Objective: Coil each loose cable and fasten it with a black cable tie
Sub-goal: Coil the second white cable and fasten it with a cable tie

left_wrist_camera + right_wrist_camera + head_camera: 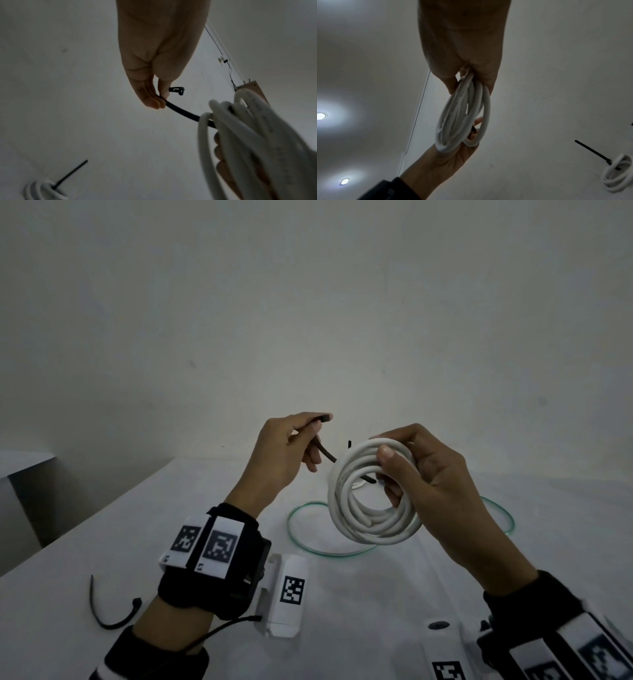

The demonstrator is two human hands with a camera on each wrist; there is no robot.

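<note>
Head view: white table (102,542), pale wall (308,302).

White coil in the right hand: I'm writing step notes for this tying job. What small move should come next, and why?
Probably bring the tie's tail round the bundle and feed it into the head. The right hand grips the white coil; the black cable tie already passes through the coil's middle, its head end pinched by the left hand, and no loop is closed yet.
</note>
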